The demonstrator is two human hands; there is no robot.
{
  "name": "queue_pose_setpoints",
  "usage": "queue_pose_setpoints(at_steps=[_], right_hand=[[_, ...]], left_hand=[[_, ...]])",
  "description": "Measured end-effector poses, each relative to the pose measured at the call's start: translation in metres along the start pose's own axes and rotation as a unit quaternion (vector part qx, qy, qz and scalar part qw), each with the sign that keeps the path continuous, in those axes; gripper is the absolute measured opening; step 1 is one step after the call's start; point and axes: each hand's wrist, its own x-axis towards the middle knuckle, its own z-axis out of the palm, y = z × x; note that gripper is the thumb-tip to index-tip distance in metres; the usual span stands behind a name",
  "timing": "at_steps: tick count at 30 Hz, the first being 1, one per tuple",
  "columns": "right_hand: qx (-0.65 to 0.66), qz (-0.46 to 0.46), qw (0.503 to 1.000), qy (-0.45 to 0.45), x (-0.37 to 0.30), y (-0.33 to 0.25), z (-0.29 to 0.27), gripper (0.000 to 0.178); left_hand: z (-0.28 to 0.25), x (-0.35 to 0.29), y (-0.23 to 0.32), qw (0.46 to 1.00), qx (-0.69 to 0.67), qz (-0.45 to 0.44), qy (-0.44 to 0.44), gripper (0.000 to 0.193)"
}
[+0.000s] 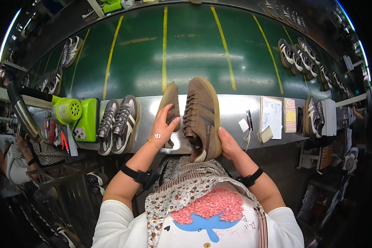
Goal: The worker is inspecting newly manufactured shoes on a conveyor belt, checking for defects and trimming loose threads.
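Observation:
A brown suede sneaker (202,111) with dark side stripes and a tan gum sole is raised over the bench edge, toe pointing away. My right hand (230,144) grips its heel end from the right, the fingers mostly hidden behind it. To its left a matching brown sneaker (169,97) is on the metal bench, partly covered by my left hand (164,124). The fingers of that hand are stretched out and the thumb is apart, over the near part of this sneaker. Whether they touch it I cannot tell.
A green conveyor belt (144,53) with yellow lines runs beyond the metal bench (239,107). Left are a pair of grey sneakers (120,124) and a bright green device (87,120). Right lie scissors (249,124), a notebook (271,115) and more sneakers (314,118).

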Motion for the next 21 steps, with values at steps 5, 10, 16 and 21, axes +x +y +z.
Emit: queue_pose_setpoints(at_steps=[5, 10, 16, 21], right_hand=[[-0.023, -0.027, 0.999, -0.015, -0.005, -0.010, 0.001, 0.056], [0.001, -0.043, 0.997, -0.060, -0.010, -0.022, -0.003, 0.060], [0.079, -0.022, 0.991, -0.103, -0.010, -0.029, -0.009, 0.062], [0.113, -0.020, 0.988, -0.107, -0.010, -0.026, -0.015, 0.061]], left_hand=[[0.007, 0.000, 0.064, 0.907, -0.387, -0.066, -0.151, 0.070], [0.003, -0.006, 0.098, 0.921, -0.357, -0.051, -0.146, 0.086], [0.001, 0.009, 0.055, 0.954, -0.270, 0.009, -0.128, 0.069], [-0.014, 0.023, -0.043, 0.980, 0.141, -0.087, 0.113, 0.071]])
